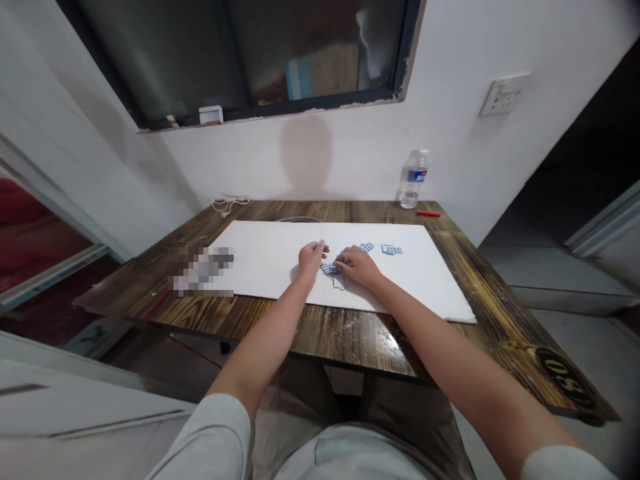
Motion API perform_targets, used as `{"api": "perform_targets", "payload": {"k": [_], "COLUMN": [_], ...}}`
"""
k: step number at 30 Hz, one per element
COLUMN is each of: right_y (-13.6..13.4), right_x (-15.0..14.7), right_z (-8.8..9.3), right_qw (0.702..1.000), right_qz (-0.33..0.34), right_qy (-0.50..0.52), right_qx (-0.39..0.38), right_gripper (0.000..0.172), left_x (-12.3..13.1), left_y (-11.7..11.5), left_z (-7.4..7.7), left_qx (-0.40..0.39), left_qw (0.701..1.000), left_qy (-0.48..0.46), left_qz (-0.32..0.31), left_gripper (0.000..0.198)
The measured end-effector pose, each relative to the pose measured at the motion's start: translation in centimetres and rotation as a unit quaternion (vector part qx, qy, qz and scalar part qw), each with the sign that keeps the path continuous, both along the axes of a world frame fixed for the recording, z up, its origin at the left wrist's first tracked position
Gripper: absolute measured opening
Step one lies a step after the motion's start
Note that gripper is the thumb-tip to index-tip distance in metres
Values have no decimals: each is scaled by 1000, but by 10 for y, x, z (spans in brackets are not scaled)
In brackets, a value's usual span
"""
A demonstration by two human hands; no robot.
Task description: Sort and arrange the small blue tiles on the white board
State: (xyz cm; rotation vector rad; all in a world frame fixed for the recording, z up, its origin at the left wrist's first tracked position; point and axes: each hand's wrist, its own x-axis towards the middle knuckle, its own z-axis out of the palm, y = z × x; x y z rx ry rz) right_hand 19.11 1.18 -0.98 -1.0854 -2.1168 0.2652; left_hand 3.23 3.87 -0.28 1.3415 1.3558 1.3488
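Both hands are over a white board point(280, 260) lying on a dark wooden table point(320, 337). My left hand point(313, 259) rests on the board with its fingers loosely curled, and I see nothing in it. My right hand point(357, 265) lies over a cluster of small blue-and-white printed pieces point(330, 269), its fingertips at their edge. Under that hand, a thin grey-edged sheet point(340, 282) sticks out. Two more blue-and-white pieces point(367, 247) point(391, 249) lie farther right on the board, apart from both hands.
A pixelated, unreadable patch point(203, 271) covers the table's left side. A plastic water bottle point(413, 179) and a red marker point(429, 213) stand at the back right. A white cable point(230, 205) lies behind the table's far left corner, against the wall.
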Motion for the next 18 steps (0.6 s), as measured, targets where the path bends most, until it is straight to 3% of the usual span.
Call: {"api": "perform_targets", "payload": {"k": [9,18], "right_y": [-6,-6], "right_x": [-5,-6], "right_z": [-1,6], "right_qw": [979,980], "right_qz": [139,156], "right_qy": [-138,-116], "right_qx": [56,36], "right_gripper": [39,19], "left_x": [-1,1], "left_y": [-3,-5], "left_z": [2,5], "left_qx": [-1,-16], "left_qw": [1000,1000], "left_qy": [-8,-1], "left_qz": [1,1], "left_gripper": [29,28]}}
